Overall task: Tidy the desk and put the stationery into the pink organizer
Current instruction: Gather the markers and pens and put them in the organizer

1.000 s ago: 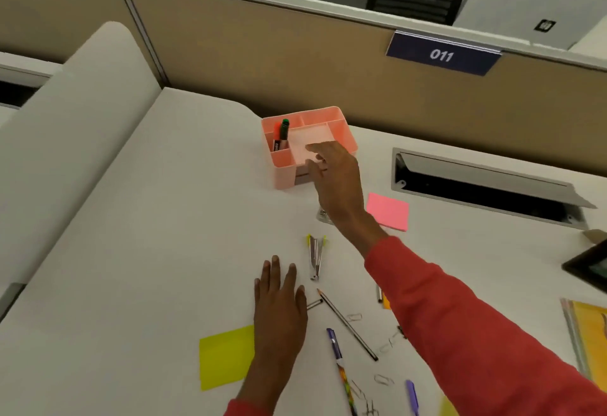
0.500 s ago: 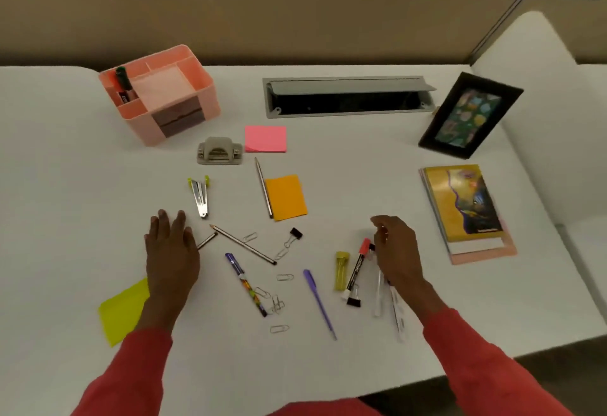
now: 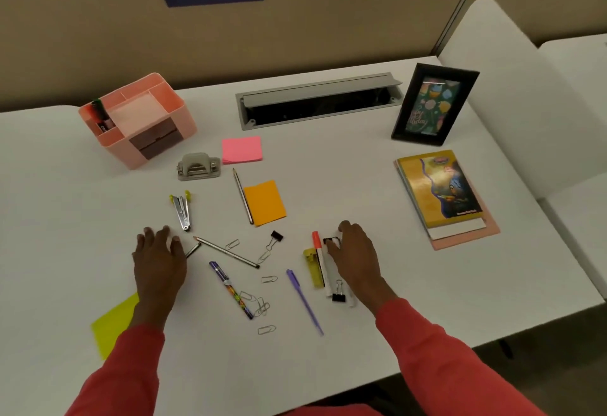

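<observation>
The pink organizer [image 3: 154,153] stands at the back left of the white desk [image 3: 345,185], with a green marker [image 3: 98,111] upright in one compartment. Loose stationery lies in front: an orange-capped marker [image 3: 318,251], a yellow highlighter [image 3: 313,268], a purple pen [image 3: 303,300], a patterned pen [image 3: 230,287], two pencils [image 3: 226,251], binder clips [image 3: 276,238] and several paper clips [image 3: 259,305]. My right hand [image 3: 356,258] pinches the black-capped end of a white marker [image 3: 330,279] lying beside the orange-capped one. My left hand [image 3: 159,261] rests flat on the desk, fingers spread, holding nothing.
A staple remover [image 3: 181,208], a grey hole punch [image 3: 198,167], and pink [image 3: 242,149], orange [image 3: 264,202] and yellow [image 3: 111,327] sticky notes lie around. A cable tray [image 3: 318,100], a picture frame [image 3: 433,105] and stacked notebooks [image 3: 440,192] sit at the right.
My right hand left the organizer and came down to the markers at the front right, and now its fingers close on the white marker. The view swung right. My left hand stayed put.
</observation>
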A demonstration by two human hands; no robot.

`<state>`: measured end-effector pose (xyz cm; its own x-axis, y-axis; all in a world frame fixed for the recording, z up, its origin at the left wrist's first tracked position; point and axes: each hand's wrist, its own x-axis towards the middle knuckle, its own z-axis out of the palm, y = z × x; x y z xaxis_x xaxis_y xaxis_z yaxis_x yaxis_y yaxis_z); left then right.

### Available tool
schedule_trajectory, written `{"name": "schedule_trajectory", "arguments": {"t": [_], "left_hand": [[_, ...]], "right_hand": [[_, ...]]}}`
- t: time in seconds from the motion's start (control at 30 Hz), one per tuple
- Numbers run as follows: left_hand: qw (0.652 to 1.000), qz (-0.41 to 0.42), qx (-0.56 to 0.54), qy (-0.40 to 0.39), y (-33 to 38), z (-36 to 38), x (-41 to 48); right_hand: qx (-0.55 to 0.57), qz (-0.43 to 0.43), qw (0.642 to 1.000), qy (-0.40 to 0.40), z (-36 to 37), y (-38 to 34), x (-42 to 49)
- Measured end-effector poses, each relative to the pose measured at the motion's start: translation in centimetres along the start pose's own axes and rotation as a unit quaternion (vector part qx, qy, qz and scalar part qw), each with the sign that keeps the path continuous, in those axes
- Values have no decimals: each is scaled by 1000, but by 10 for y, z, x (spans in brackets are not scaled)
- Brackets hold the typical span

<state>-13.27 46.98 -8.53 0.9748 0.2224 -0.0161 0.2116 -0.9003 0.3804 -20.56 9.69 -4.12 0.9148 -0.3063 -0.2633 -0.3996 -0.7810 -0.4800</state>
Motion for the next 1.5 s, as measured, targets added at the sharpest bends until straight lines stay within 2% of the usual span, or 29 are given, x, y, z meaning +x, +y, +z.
{"name": "schedule_trajectory", "arguments": {"t": [0.13, 0.2, 0.27, 0.3, 0.37, 0.47, 0.53, 0.67, 0.73, 0.83, 0.93, 1.1, 1.2, 1.37, 1.5], "left_hand": [[999, -23, -10, -29, 6, -6, 2], [999, -37, -7, -6, 21, -13, -4], [998, 33, -29, 47, 52, -16, -18], [994, 79, -62, 49, 72, -15, -28], [978, 135, -159, -6, 115, -5, -46], [956, 151, -229, -105, 171, 16, -63], [953, 165, -210, -146, 198, 29, -69], [957, 172, -105, -209, 226, 40, -69], [961, 163, -67, -214, 232, 41, -69], [966, 134, -86, -204, 234, 44, -67], [962, 54, -185, -195, 231, 44, -58], [915, -77, -369, -141, 212, 13, -17], [896, -120, -421, -73, 178, -16, 10], [887, -191, -420, 23, 97, -61, 34], [872, -240, -423, 63, 40, -92, 34]], "right_hand": [[79, -16, 996, 46, -12, -1, 11], [79, -26, 993, 78, -26, 10, 11], [43, -24, 996, 68, -36, 27, 4], [14, -19, 998, 53, -38, 33, -1], [-12, -20, 999, 29, -35, 39, -10], [24, -32, 999, 7, -20, 26, -9], [40, -24, 999, -3, -11, 11, -3], [52, -18, 998, -17, 3, -1, 6], [47, -18, 999, -16, 7, 0, 9], [53, -10, 998, -14, 5, 3, 13], [75, -7, 997, 7, -8, 1, 17], [143, -33, 987, 57, -35, -39, 35], [218, -87, 971, 47, -44, -99, 48], [347, -199, 914, 65, -21, -235, 80], [376, -296, 872, 101, 5, -354, 101]]}}
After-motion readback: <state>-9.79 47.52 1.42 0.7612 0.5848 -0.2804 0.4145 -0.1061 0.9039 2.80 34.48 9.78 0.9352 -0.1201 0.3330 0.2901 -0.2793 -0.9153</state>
